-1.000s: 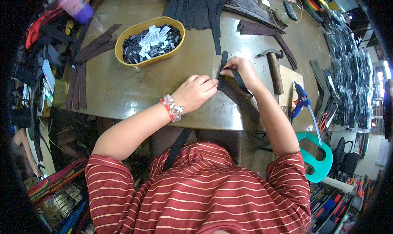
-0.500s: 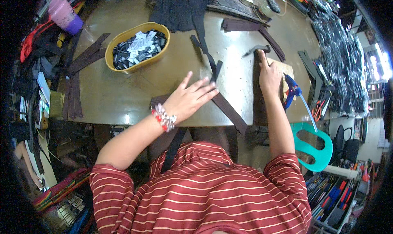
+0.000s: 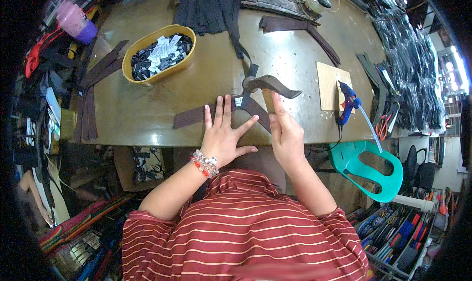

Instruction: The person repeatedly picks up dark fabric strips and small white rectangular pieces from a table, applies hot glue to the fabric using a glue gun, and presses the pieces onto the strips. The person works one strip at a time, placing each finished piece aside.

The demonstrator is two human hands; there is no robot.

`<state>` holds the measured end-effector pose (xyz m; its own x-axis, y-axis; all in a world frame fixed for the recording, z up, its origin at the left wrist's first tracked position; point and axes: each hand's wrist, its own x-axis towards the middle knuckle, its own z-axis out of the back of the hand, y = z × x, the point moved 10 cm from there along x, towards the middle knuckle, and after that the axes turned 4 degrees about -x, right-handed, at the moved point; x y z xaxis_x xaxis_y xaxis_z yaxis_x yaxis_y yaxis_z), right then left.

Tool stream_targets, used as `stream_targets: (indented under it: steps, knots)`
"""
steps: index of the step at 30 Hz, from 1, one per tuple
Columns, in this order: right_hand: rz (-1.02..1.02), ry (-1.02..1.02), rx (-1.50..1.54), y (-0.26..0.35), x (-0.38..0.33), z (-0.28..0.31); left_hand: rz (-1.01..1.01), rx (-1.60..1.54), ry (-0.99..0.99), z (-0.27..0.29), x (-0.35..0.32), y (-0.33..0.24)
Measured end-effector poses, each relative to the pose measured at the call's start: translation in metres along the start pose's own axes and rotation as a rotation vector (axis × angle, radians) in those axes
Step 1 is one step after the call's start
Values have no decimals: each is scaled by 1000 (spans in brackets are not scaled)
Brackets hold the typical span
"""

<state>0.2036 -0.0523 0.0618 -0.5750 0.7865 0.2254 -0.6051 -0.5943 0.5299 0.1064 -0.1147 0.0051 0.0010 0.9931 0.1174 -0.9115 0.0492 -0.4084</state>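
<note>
My right hand (image 3: 287, 136) is wrapped round the wooden handle of a hammer (image 3: 273, 84), index finger stretched along it. The dark hammer head is over a black strap (image 3: 254, 69), close to where it meets dark brown straps (image 3: 189, 118). A small white label (image 3: 238, 102) shows at that joint. My left hand (image 3: 221, 136), fingers spread, lies at the table's near edge with its fingertips by the brown straps, left of the joint. Nothing is gripped in it. The hammer hides part of the black strap.
A yellow tub (image 3: 125, 64) of small dark pieces and white labels stands left on the table (image 3: 147, 114). A blue glue gun (image 3: 347, 101) lies beside a tan board (image 3: 327, 79) at right. More brown straps (image 3: 88, 104), orange scissors (image 3: 382, 127) and a green stool (image 3: 339, 158) surround the work.
My right hand has brought the hammer left from beside the board to the strap joint. The brown straps now lie spread in a V, and my left hand has shifted down and left.
</note>
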Motion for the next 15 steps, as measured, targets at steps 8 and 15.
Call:
stream_targets:
  steps: [8,15]
  knots:
    - [-21,-225,-428,-81,54,36,-215,-38,18,-5,-12,-41]
    - [-143,-363,-703,-161,54,46,80,-569,-647,145,13,96]
